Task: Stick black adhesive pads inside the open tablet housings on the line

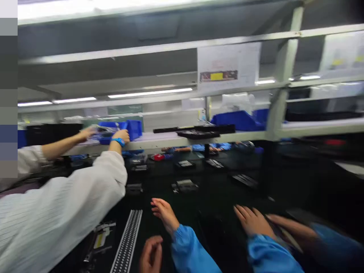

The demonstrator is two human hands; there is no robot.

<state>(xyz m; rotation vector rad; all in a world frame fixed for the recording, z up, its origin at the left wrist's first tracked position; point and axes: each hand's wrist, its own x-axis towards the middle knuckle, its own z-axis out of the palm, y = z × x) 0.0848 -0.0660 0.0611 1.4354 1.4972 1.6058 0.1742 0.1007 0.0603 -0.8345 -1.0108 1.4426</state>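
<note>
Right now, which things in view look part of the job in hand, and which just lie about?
Likely the job's, nearest your hands:
metallic part beyond your left hand
striped part beyond your right hand
patterned strip

Seemingly just around:
posted sheet
blue bin below it

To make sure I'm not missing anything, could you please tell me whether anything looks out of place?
Nothing looks plainly spilled or damaged, though blur hides detail. One mild oddity: on the shelf, the black tray near the middle seems to jut past the front edge, so it looks askew.
</note>
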